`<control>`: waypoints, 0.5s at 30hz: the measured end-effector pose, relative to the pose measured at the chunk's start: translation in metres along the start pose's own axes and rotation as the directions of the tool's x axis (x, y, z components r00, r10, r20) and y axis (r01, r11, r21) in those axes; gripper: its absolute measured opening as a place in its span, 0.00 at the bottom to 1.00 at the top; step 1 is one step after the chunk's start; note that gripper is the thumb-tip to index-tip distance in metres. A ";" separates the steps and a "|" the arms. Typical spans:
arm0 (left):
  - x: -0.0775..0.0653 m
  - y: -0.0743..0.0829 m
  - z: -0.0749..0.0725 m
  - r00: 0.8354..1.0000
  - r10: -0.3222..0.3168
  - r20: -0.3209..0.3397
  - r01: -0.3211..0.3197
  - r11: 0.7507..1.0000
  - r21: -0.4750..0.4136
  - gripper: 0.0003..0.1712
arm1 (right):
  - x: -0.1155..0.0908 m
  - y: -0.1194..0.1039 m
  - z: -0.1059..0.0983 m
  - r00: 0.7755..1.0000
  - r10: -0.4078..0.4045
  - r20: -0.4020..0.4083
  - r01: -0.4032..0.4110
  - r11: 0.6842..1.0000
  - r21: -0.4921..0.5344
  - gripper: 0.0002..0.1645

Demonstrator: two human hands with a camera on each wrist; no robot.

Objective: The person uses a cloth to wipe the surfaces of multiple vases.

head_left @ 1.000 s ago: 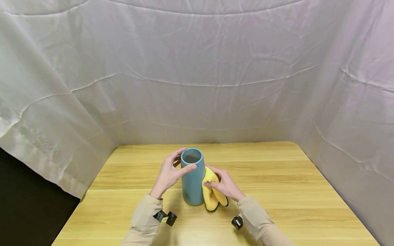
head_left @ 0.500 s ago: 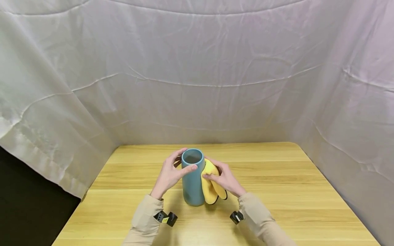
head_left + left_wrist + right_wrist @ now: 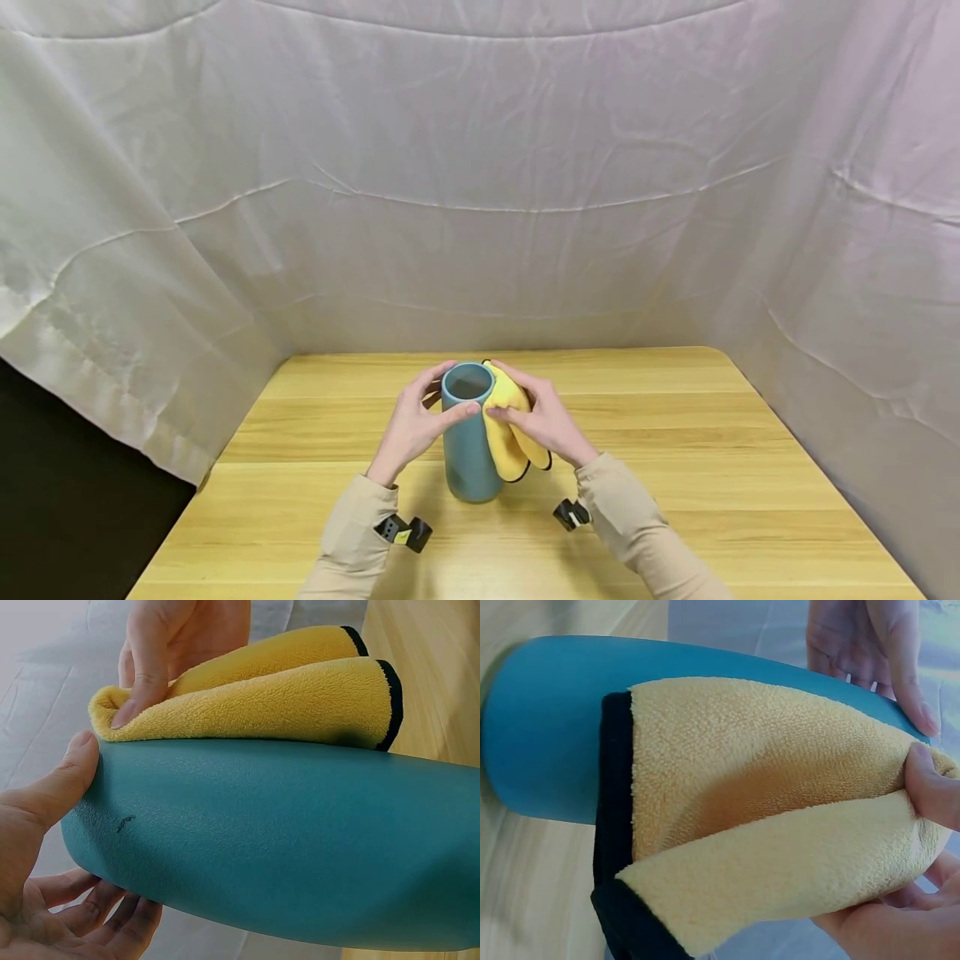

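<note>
A tall blue vase [image 3: 468, 462] with an open round mouth stands upright on the wooden table. My left hand [image 3: 412, 421] grips it near the rim, thumb on the near side and fingers round the far left side. In the left wrist view a small dark mark shows on the vase [image 3: 262, 832] below the thumb. My right hand [image 3: 551, 421] pinches a folded yellow cloth [image 3: 504, 442] with black edging against the vase's right side, up at the rim. The cloth [image 3: 765, 757] hangs down along the wall in the right wrist view, covering part of it.
The light wooden table [image 3: 712, 467] extends round the vase on every side. Pale grey curtains [image 3: 480, 250] enclose its back and sides. A black area [image 3: 67, 492] lies beyond the left edge. Each sleeve carries a small black wrist device.
My right hand has moved the cloth up the vase's right side, from about mid-height to the rim. My left hand and the vase have stayed in place.
</note>
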State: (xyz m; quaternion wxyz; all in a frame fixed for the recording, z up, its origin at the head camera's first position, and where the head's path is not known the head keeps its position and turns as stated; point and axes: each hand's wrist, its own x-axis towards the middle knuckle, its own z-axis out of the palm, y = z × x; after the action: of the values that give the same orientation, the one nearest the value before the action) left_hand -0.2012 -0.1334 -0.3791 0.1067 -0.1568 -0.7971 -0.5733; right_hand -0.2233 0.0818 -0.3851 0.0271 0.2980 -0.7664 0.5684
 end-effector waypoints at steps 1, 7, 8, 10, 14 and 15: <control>0.000 0.000 0.000 1.000 -0.002 0.000 0.002 1.000 -0.003 0.39 | -0.001 0.000 0.000 1.000 0.002 -0.001 -0.002 1.000 -0.003 0.39; -0.001 0.001 -0.001 1.000 -0.005 0.005 0.005 1.000 0.000 0.39 | -0.005 0.009 0.001 1.000 0.016 0.013 -0.016 1.000 -0.012 0.38; -0.001 0.001 -0.001 1.000 -0.005 0.006 0.005 1.000 0.002 0.39 | -0.006 0.011 0.001 1.000 0.018 0.016 -0.017 1.000 -0.013 0.38; -0.001 0.001 -0.001 1.000 -0.005 0.007 0.005 1.000 0.003 0.39 | -0.008 0.017 0.002 1.000 0.016 0.025 -0.016 1.000 -0.009 0.38; -0.001 0.002 -0.001 1.000 -0.007 0.007 0.007 1.000 0.000 0.39 | -0.013 0.028 0.003 0.999 0.026 0.043 -0.027 1.000 0.012 0.38; -0.001 0.002 -0.001 1.000 -0.008 0.008 0.008 1.000 -0.001 0.39 | -0.015 0.030 0.003 0.998 0.030 0.049 -0.031 0.999 0.015 0.38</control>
State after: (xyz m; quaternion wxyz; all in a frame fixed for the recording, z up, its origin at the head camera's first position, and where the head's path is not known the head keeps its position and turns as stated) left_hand -0.1993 -0.1338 -0.3777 0.1013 -0.1561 -0.7977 -0.5736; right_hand -0.2250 0.0905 -0.4176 -0.0025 0.3002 -0.7667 0.5674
